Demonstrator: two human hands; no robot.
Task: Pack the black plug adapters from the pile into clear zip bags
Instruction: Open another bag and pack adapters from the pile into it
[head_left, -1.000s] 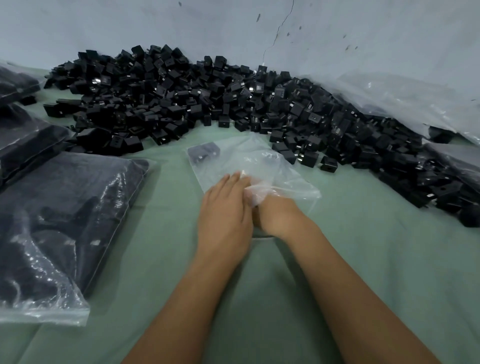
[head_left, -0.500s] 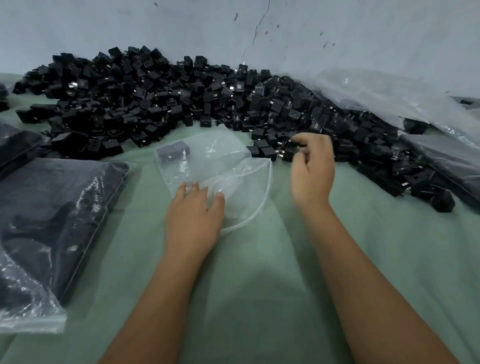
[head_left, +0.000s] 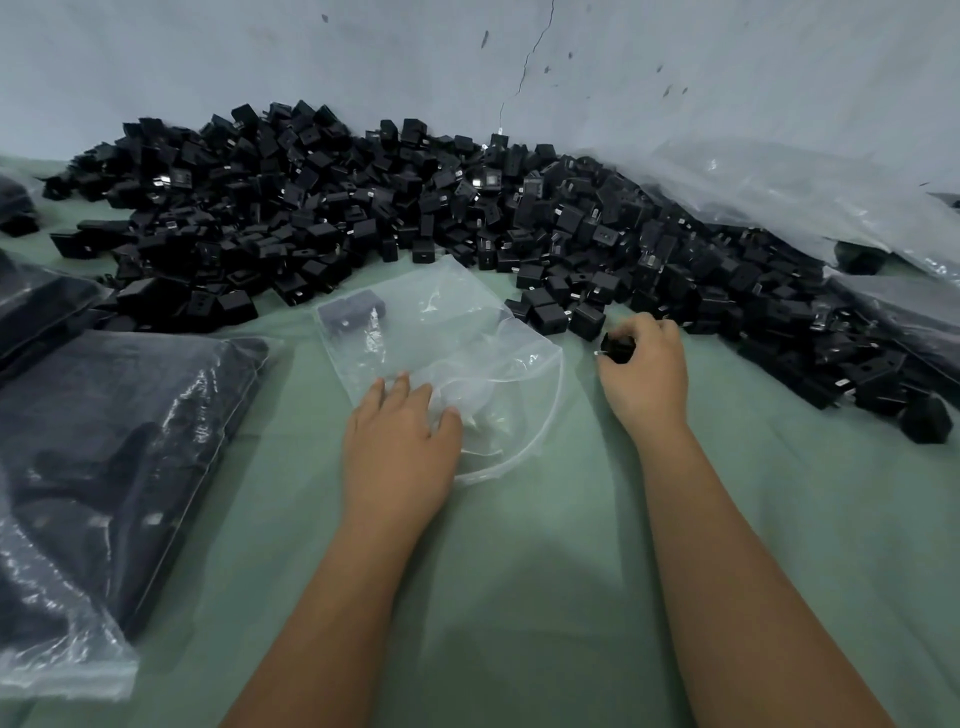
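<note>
A long pile of black plug adapters runs along the wall from the left to the right edge. In front of it a clear zip bag lies on the green cloth with its mouth gaping toward me; one adapter in the bag sits at its far corner. My left hand rests on the bag's near edge, fingers laid on the plastic. My right hand is just right of the bag's mouth, fingers curled round a black adapter.
Filled clear bags of adapters lie stacked at the left, more behind them. Loose clear plastic sheeting drapes over the pile at the right. A stray adapter sits at the far right. Green cloth covers the surface.
My right hand left the bag, reached to the pile's edge, and now has drawn back toward the bag mouth with an adapter in its fingers. My left hand stays on the bag.
</note>
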